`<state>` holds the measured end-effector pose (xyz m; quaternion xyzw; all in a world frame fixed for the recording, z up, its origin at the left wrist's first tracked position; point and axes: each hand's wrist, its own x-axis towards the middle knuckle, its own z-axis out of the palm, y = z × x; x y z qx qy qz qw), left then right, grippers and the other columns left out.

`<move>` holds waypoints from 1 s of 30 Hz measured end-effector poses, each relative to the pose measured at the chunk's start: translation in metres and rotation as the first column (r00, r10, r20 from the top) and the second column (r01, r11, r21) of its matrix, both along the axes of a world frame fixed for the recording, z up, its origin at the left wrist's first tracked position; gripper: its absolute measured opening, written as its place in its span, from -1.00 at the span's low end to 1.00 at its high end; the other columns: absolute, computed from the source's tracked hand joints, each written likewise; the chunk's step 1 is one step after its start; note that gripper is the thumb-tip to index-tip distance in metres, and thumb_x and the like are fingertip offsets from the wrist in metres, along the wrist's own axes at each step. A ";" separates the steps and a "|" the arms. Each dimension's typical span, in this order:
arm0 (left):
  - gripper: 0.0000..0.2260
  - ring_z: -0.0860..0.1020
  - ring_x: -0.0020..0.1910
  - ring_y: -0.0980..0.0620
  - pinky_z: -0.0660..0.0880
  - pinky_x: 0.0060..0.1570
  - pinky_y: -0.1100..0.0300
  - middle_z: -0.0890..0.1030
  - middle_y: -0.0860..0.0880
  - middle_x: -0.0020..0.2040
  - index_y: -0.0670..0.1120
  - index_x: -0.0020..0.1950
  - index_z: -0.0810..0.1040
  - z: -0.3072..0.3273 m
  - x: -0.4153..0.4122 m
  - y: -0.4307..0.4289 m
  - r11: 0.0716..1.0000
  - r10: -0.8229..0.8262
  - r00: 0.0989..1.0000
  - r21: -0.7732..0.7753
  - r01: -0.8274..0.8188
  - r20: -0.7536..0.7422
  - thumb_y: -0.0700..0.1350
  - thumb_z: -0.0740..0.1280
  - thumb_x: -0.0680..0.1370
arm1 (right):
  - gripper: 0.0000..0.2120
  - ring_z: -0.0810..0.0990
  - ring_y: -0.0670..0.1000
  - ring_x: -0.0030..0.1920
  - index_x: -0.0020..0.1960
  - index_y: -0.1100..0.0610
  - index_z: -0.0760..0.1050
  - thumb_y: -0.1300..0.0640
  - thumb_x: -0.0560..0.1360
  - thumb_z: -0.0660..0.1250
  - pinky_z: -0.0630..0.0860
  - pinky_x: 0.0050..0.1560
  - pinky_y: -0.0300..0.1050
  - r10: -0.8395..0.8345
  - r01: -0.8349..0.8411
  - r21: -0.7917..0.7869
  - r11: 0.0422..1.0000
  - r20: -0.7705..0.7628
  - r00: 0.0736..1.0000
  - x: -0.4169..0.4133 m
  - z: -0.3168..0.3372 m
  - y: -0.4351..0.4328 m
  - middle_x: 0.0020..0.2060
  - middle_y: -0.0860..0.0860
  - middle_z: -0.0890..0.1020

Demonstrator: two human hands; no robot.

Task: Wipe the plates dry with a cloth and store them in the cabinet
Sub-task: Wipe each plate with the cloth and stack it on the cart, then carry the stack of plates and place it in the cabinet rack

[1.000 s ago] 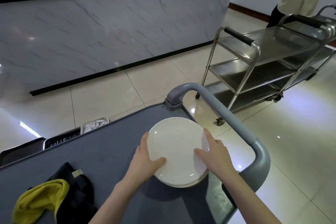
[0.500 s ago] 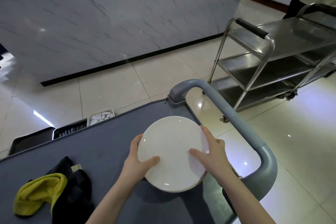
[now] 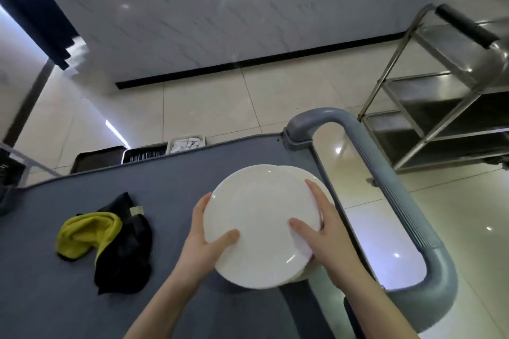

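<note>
A stack of white plates (image 3: 261, 217) is held a little above the grey cart top (image 3: 170, 173), near its right end. My left hand (image 3: 205, 242) grips the stack's left rim, thumb lying on the top plate. My right hand (image 3: 325, 231) grips the right rim, thumb on top and fingers round the edge. The lower plates peek out at the right and bottom edges. A yellow cloth (image 3: 88, 234) lies crumpled on a black cloth (image 3: 126, 250) on the cart top to the left of my hands.
The cart's grey loop handle (image 3: 391, 195) curves round just right of the plates. A steel three-shelf trolley (image 3: 451, 91) stands on the tiled floor at the right. A marble-faced counter wall (image 3: 220, 14) runs across the back. Low trays (image 3: 165, 148) sit beyond the cart's far edge.
The stack has risen off the cart top and shifted slightly left in both hands. The camera has tilted down and swung left.
</note>
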<state>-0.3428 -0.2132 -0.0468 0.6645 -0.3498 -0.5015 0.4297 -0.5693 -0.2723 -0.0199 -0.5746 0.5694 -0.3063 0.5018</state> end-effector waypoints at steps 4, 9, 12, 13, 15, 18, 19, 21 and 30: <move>-0.22 0.50 0.18 0.25 0.52 -0.02 0.27 0.43 0.34 0.26 0.44 0.32 0.22 0.000 0.004 0.022 0.993 0.115 0.993 -0.026 -0.115 -0.009 0.13 0.49 0.19 | -0.34 0.38 -0.05 0.21 0.44 -0.25 0.17 0.11 0.48 0.39 0.38 0.31 0.08 0.072 -0.074 -0.032 0.997 -0.040 0.997 0.016 0.005 0.002 0.21 -0.11 0.36; -0.19 0.50 0.20 0.16 0.55 0.01 0.16 0.47 0.25 0.25 0.28 0.43 0.24 0.007 0.026 0.055 0.963 0.265 0.964 -0.064 -0.263 0.027 -0.01 0.49 0.25 | -0.35 0.38 -0.23 0.13 0.41 -0.31 0.18 0.07 0.47 0.40 0.33 0.23 -0.10 0.158 -0.161 -0.086 0.983 -0.037 0.987 0.051 0.006 0.012 0.19 -0.19 0.36; -0.25 0.50 0.17 0.18 0.55 -0.02 0.16 0.45 0.32 0.22 0.43 0.34 0.25 0.019 0.045 0.079 0.936 0.344 0.938 -0.098 -0.339 0.040 -0.03 0.48 0.27 | -0.36 0.35 -0.36 0.14 0.31 -0.42 0.18 0.08 0.46 0.41 0.29 0.15 -0.20 0.210 -0.209 -0.121 0.970 -0.006 0.978 0.079 0.012 0.024 0.13 -0.37 0.33; -0.26 0.50 0.16 0.21 0.55 -0.02 0.16 0.45 0.37 0.20 0.49 0.28 0.25 0.023 0.053 0.090 0.926 0.366 0.929 -0.112 -0.360 0.045 -0.02 0.48 0.27 | -0.37 0.36 -0.32 0.16 0.30 -0.42 0.19 0.07 0.45 0.42 0.29 0.15 -0.19 0.231 -0.228 -0.130 0.965 0.003 0.973 0.090 0.015 0.030 0.14 -0.39 0.33; -0.27 0.49 0.17 0.20 0.55 0.02 0.12 0.43 0.40 0.19 0.52 0.27 0.24 0.031 0.069 0.115 0.904 0.416 0.907 -0.140 -0.405 0.061 0.00 0.47 0.27 | -0.38 0.38 -0.15 0.22 0.35 -0.34 0.22 0.00 0.40 0.39 0.34 0.20 -0.11 0.286 -0.281 -0.143 0.949 0.014 0.958 0.114 0.023 0.044 0.16 -0.34 0.35; -0.27 0.47 0.20 0.14 0.52 0.07 0.04 0.40 0.34 0.25 0.55 0.26 0.21 0.044 0.096 0.160 0.858 0.506 0.857 -0.159 -0.488 0.100 0.05 0.46 0.26 | -0.32 0.40 -0.08 0.24 0.41 -0.25 0.22 -0.03 0.33 0.33 0.38 0.28 -0.02 0.390 -0.382 -0.159 0.910 0.025 0.920 0.155 0.036 0.073 0.22 -0.17 0.41; -0.28 0.46 0.21 0.12 0.51 0.09 0.01 0.39 0.32 0.26 0.57 0.24 0.20 0.048 0.105 0.176 0.840 0.537 0.836 -0.167 -0.517 0.116 0.06 0.46 0.25 | -0.32 0.40 -0.09 0.25 0.41 -0.24 0.22 -0.03 0.32 0.33 0.38 0.30 0.00 0.428 -0.417 -0.165 0.894 0.036 0.903 0.169 0.039 0.084 0.25 -0.13 0.40; -0.27 0.45 0.24 0.07 0.47 0.18 -0.01 0.39 0.27 0.30 0.58 0.22 0.19 0.055 0.125 0.213 0.797 0.601 0.783 -0.193 -0.572 0.161 0.08 0.44 0.23 | -0.33 0.40 -0.12 0.27 0.40 -0.28 0.23 -0.03 0.33 0.34 0.38 0.30 0.01 0.508 -0.492 -0.178 0.853 0.058 0.860 0.199 0.047 0.110 0.28 -0.12 0.39; -0.26 0.47 0.25 0.05 0.46 0.26 -0.06 0.46 0.24 0.27 0.45 0.32 0.25 0.072 0.182 0.421 0.453 0.891 0.421 -0.254 -0.854 0.172 0.07 0.44 0.21 | -0.31 0.47 0.02 0.23 0.37 -0.32 0.23 -0.09 0.30 0.38 0.49 0.22 0.19 0.843 -0.828 -0.163 0.537 0.087 0.530 0.343 0.059 0.268 0.25 -0.05 0.42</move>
